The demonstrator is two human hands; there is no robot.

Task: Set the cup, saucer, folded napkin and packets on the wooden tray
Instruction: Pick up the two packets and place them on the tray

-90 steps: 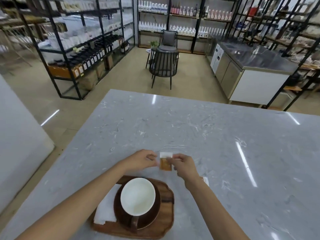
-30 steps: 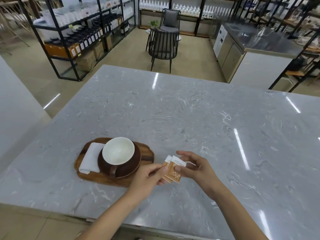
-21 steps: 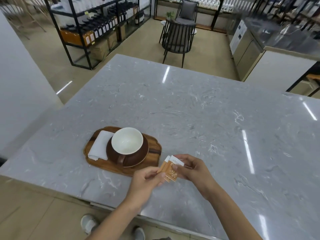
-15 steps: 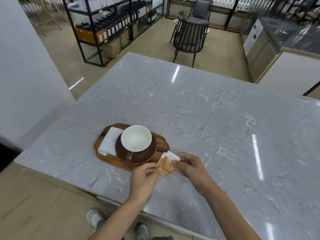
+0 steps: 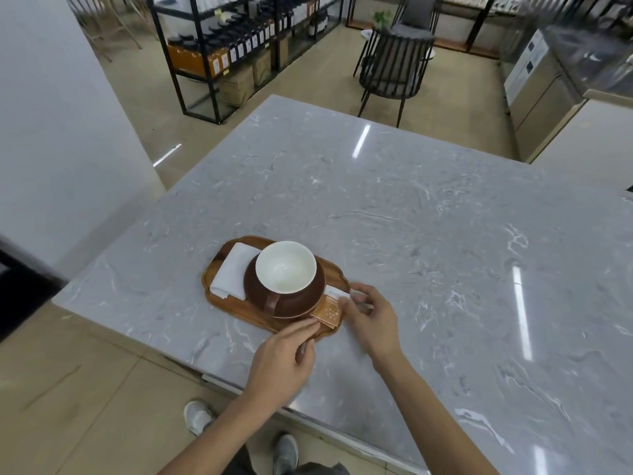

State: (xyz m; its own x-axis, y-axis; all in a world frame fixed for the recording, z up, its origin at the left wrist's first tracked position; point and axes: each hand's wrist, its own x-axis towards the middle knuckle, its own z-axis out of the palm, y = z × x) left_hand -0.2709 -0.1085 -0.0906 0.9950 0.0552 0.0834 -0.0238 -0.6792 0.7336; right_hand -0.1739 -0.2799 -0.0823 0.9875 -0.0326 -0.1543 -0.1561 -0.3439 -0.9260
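Observation:
A wooden tray lies near the front left corner of the marble table. On it stands a brown cup with a white inside on a brown saucer, with a folded white napkin to its left. Orange and white packets rest at the tray's right end, against the saucer. My right hand pinches the packets from the right. My left hand touches them from the front with its fingertips.
The grey marble table stretches far and right. A black slatted chair stands beyond its far edge. Black shelving with bottles lines the back left; a steel counter stands at the back right. A white wall rises at left.
Both hands have carried the packets left from above the bare table onto the tray's right end beside the saucer. The camera has pulled back and shifted left.

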